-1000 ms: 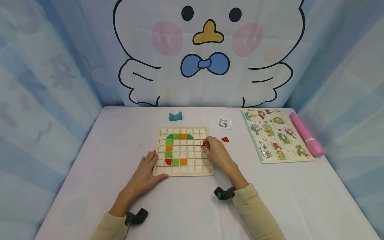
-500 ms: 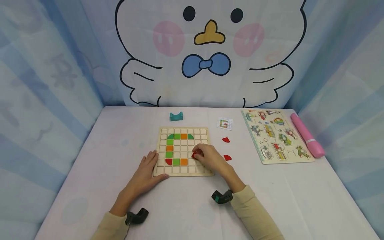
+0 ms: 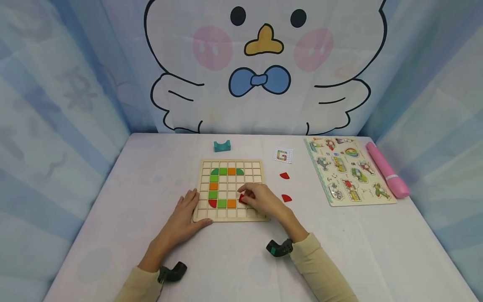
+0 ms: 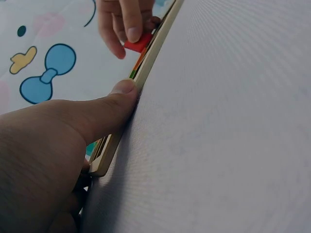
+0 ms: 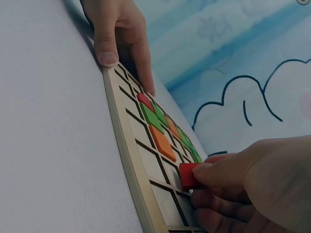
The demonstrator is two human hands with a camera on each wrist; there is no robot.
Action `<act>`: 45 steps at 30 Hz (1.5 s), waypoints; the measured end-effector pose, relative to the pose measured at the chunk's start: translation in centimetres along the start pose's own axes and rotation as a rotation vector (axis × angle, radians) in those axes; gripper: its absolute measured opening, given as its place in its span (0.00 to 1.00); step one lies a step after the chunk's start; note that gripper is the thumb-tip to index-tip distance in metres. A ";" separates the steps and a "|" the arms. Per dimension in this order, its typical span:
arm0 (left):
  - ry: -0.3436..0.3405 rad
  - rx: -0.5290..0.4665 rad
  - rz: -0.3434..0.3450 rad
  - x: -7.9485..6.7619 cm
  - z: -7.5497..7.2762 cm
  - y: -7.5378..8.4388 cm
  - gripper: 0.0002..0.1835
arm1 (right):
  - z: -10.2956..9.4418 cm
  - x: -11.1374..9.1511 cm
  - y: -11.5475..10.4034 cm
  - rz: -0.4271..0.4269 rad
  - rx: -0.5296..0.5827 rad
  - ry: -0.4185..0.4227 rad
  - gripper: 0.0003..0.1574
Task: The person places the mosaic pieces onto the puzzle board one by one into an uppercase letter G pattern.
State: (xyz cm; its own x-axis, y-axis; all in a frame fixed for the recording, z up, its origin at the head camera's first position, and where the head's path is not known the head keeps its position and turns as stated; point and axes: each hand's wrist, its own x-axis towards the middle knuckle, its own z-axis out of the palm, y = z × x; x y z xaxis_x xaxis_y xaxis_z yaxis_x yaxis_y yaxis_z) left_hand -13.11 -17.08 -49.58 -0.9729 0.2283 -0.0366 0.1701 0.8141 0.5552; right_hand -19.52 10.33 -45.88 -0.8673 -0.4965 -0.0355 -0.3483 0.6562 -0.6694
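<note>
A wooden grid board lies on the table, with green, orange and red tiles in a C-like outline. My left hand rests along its left side, fingers straight, thumb on the front edge. Between thumb and fingers, my right hand pinches a red piece. This piece is over the front part of the board, just right of the orange tile that ends the front row of tiles. My fingers partly cover the red piece, so its full shape cannot be told.
Two loose red quarter-round pieces lie right of the board. Behind them is a small pattern card. A teal block stands beyond the board. On the far right lie a picture puzzle board and a pink cylinder.
The right hand has moved left and nearer from the board's right edge with the red piece, then slightly further left. A second loose red piece has come into sight. The left hand stays put.
</note>
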 end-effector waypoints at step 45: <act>-0.004 -0.002 -0.008 0.1 0.1 -0.1 0.55 | 0.9 -0.1 -0.2 0.007 -0.071 0.044 0.05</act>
State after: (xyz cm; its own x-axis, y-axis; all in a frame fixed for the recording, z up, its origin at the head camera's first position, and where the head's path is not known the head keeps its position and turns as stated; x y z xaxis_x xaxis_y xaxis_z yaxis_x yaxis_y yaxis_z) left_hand -13.15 -17.06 -49.74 -0.9735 0.2242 -0.0444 0.1622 0.8147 0.5568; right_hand -19.10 9.78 -46.40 -0.8841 -0.4672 -0.0068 -0.3648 0.6992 -0.6148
